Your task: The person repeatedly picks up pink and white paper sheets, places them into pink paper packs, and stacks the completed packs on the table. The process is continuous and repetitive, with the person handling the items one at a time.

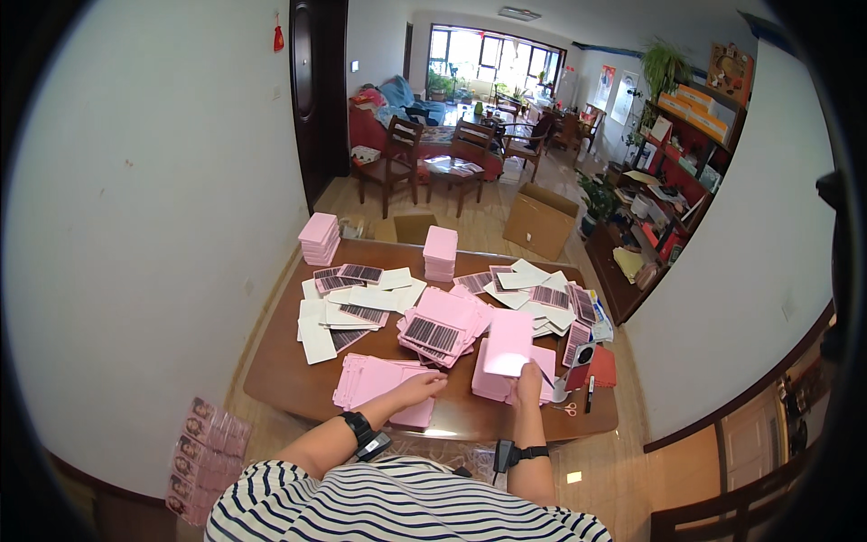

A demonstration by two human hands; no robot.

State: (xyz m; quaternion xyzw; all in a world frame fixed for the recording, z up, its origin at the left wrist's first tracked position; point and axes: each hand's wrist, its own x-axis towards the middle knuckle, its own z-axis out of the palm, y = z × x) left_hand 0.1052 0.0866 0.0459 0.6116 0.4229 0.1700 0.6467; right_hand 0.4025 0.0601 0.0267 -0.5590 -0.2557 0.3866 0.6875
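A flat pink case (508, 336) is tilted up in my right hand (526, 386), which grips it by its near edge. Under it, at the right front of the table, lies a stack of pink cases (490, 381). My left hand (423, 387) hovers or rests above a spread of pink cases (366, 378); its fingers stretch to the right and hold nothing that I can see. Between and beyond both hands sits a messy pile of pink cases, with a dark-striped sheet (432, 335) on its top.
White cards (318, 336) and striped sheets are strewn left and right on the brown table (280, 384). Neat pink stacks (441, 248) stand at the far edge. Scissors (566, 411), a black marker (590, 397) and a red notebook (603, 366) lie at right. A cardboard box (540, 222) stands beyond.
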